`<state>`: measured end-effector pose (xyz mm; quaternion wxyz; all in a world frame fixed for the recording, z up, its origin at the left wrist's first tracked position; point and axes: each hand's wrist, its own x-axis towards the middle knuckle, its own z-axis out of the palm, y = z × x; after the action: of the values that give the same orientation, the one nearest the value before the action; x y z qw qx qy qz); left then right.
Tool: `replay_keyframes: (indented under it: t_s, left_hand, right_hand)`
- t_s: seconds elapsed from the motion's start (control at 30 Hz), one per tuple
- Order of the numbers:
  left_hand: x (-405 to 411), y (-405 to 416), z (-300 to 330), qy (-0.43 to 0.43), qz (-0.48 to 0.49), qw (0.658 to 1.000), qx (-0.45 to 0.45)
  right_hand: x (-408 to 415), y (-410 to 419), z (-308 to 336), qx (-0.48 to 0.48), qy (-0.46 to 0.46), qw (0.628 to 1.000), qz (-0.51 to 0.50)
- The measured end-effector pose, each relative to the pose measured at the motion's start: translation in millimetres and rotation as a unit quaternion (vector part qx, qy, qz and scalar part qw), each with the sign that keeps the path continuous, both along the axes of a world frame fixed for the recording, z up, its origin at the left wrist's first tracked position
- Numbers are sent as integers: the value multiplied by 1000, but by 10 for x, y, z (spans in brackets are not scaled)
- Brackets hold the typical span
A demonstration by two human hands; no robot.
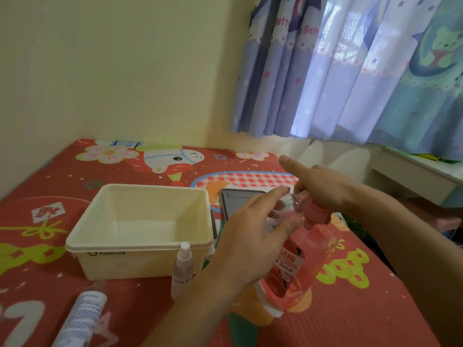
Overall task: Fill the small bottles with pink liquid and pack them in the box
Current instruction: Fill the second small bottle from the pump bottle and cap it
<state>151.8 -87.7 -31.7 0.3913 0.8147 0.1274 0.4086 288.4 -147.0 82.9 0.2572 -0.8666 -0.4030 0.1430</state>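
A big pump bottle of pink liquid [300,261] stands on the red mat, right of centre. My right hand [323,186] rests on its pink pump head, index finger stretched out. My left hand [253,236] holds a small clear bottle [294,204] tilted at the pump's nozzle; most of it is hidden by my fingers. A small spray bottle with a white cap [183,269] stands upright in front of the cream box [140,246], which is open and has nothing in it.
A longer white-labelled bottle [82,314] lies on the mat at the lower left. A grey tablet-like slab [233,201] lies behind the box. A white desk [413,171] and curtains stand at the right.
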Motion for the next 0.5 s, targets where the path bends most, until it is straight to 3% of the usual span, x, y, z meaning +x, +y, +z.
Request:
replay_keyframes:
  t_s: [0.13,0.3,0.5]
  left_hand:
    - [4,-19,19,-17,4,1000,-3]
    - [21,21,-7,-18,5,1000,0]
    - [11,16,2,-11,5,1000,-4]
  right_hand:
    - [19,-28,135,-34,55,998,-2]
    - [-15,7,19,1,-23,1000,-14]
    - [12,-16,79,-33,32,999,-7]
